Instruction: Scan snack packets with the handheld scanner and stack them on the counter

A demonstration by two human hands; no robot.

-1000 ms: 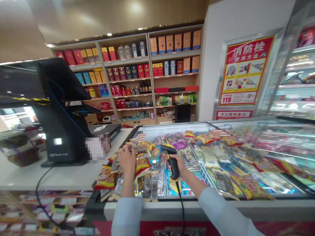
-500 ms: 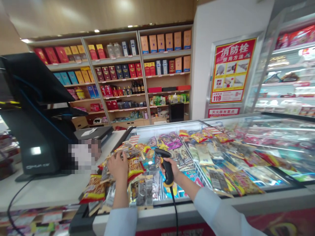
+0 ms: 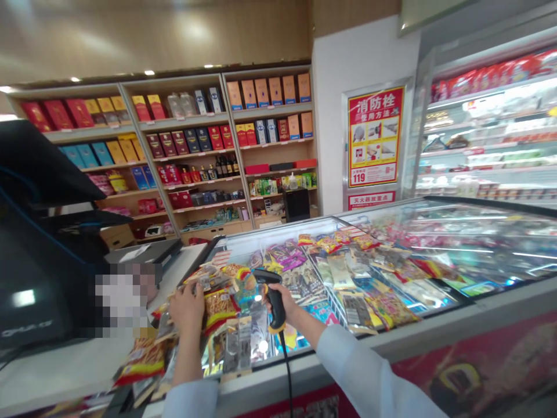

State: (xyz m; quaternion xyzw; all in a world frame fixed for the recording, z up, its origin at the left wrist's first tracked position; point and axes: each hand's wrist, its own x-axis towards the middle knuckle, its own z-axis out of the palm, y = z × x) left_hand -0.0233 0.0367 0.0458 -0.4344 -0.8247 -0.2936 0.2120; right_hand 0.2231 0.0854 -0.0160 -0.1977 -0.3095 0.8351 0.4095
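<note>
Filling the right hand (image 3: pixel 287 303) is 1 scanner (image 3: pixel 275 307).

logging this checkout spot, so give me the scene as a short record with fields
right hand: grips a black handheld scanner
cord: runs down from the scanner's handle
left hand: on snack packets, grip unclear
surface: packets spread over a glass-topped freezer
left side: dark terminal on a counter
behind: shelves of boxes, red wall poster

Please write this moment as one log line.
left hand: at snack packets | right hand: grips scanner | cable: hangs from scanner | packets: spread over display case
</note>
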